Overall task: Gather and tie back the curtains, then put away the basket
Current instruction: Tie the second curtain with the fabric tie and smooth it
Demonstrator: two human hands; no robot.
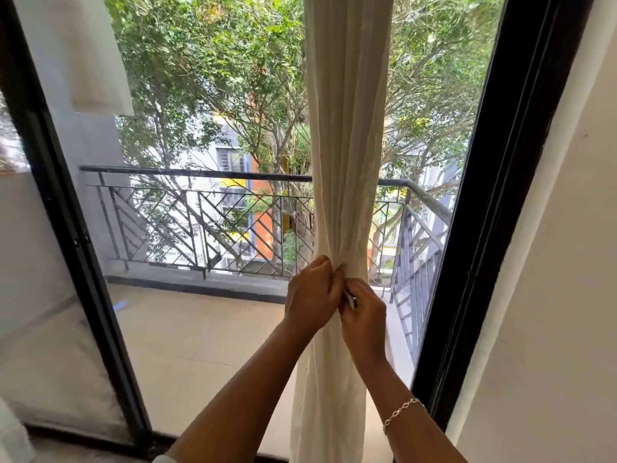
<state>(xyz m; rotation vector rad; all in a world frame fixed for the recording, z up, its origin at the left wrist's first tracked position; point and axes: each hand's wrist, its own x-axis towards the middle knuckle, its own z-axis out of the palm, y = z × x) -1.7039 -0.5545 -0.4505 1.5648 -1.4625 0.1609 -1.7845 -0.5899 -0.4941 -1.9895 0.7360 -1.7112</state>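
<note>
A cream curtain (347,135) hangs gathered into one narrow bundle in front of the glass door. My left hand (312,294) pinches the bundle at its narrowest point, fingers closed on the cloth. Touching it on the right, my right hand (364,314) is closed around the curtain and a small white strip (350,299) that peeks out between the fingers. A chain bracelet sits on my right wrist. Below the hands the curtain falls loose to the floor. No basket is in view.
A black door frame (500,208) rises at the right against a white wall (567,295). Another black frame post (83,262) crosses the left. Through the glass lie a tiled balcony, a black metal railing (200,222) and trees. A second pale curtain edge (96,61) hangs upper left.
</note>
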